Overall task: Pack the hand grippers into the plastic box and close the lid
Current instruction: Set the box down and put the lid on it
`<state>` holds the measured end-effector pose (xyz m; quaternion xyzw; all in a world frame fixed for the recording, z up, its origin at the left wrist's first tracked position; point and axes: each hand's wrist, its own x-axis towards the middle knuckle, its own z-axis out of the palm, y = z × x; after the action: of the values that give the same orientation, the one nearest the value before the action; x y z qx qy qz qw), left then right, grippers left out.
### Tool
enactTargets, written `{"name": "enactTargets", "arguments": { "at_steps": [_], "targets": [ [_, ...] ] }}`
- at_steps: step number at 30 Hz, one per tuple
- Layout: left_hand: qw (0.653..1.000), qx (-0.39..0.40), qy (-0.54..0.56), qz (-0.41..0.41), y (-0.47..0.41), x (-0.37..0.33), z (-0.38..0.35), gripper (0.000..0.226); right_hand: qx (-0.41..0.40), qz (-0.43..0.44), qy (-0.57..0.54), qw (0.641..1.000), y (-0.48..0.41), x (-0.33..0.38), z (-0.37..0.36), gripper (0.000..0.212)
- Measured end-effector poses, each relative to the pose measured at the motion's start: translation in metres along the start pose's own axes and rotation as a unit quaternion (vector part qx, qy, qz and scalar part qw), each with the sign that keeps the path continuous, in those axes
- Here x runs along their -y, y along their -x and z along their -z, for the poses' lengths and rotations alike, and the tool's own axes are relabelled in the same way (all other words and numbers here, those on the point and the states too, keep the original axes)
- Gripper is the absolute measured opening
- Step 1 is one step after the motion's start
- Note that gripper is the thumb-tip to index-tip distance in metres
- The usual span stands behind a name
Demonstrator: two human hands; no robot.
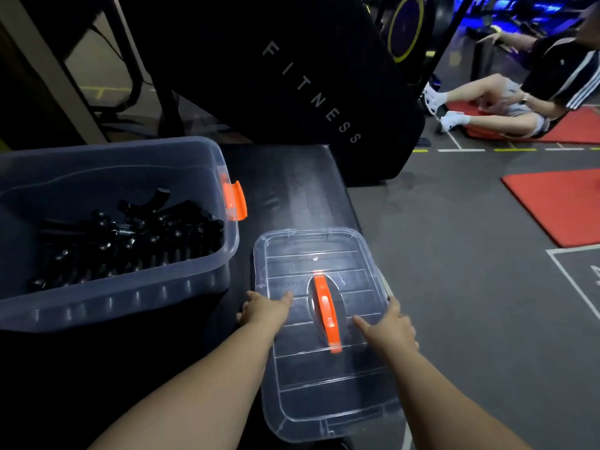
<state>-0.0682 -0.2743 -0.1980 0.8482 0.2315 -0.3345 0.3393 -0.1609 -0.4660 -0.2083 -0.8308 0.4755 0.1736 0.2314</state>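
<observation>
One lid (324, 384) between left hand (264, 308) and right hand (391, 329) grips.

The plastic box (113, 306) is clear with an orange latch (235, 200), and the hand grippers (130, 241) in it are black. The lid (324, 384) is clear too, ribbed with fine parallel lines, and has an orange handle (326, 311); the desk (292, 190) is black. The floor (454, 287) is grey with white and yellow lines, the mats (558, 206) are red, and the black panel (259, 76) has pale lettering.

Gym (FITNESS panel (311, 92), red mats (558, 206))
</observation>
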Motion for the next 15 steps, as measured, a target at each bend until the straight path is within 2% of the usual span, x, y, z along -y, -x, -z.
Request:
{"name": "enactTargets", "arguments": {
  "at_steps": [2, 8, 15],
  "targets": [
    [0.999, 0.001, 0.039, -0.003, 0.005, -0.008, 0.001, 0.087, -0.012, 0.000, -0.006, 1.000, 0.000, -0.004, 0.012, 0.104],
    [0.966, 0.021, 0.237, -0.100, 0.034, -0.049, 0.018, 0.031, -0.027, 0.009, -0.056, 0.998, 0.001, 0.001, 0.057, 0.103],
    [0.911, 0.032, 0.350, -0.214, 0.070, -0.091, 0.077, 0.027, -0.065, 0.079, -0.111, 0.989, 0.017, 0.044, 0.113, 0.097]
  ]
}}
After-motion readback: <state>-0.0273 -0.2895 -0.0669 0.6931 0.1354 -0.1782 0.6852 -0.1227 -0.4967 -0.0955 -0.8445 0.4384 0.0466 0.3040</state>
